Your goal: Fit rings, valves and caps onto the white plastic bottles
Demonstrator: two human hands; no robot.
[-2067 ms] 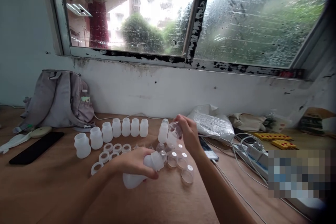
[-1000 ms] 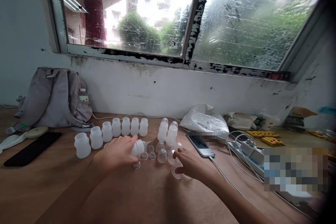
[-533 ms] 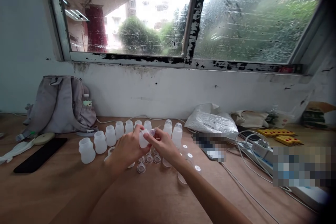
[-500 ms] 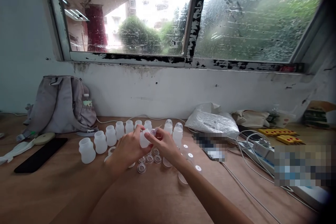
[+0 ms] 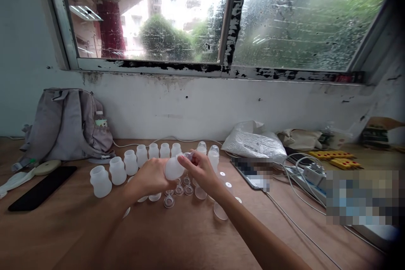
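My left hand (image 5: 153, 175) is wrapped round a frosted white bottle (image 5: 174, 168), tilted with its top to the right. At that top, my right hand (image 5: 201, 168) pinches a clear piece, partly hidden by the fingers. Behind and left of my hands stands a curved row of open frosted bottles (image 5: 117, 171). Two bottles with clear domed tops (image 5: 214, 158) stand behind my right hand. Several clear ring-shaped pieces (image 5: 168, 201) lie below my hands, and clear domes (image 5: 220, 211) lie near my right forearm.
A grey backpack (image 5: 68, 126) and a black flat object (image 5: 42, 188) are at the left. To the right lie a silvery plastic bag (image 5: 255, 141), a phone (image 5: 249, 174), white cables, yellow blocks (image 5: 332, 156) and a power strip (image 5: 303, 185). A window is above.
The bottle in my left hand has tilted over to the right, its rounded body now more exposed. My right hand stays at its top. The whole view has shifted slightly.
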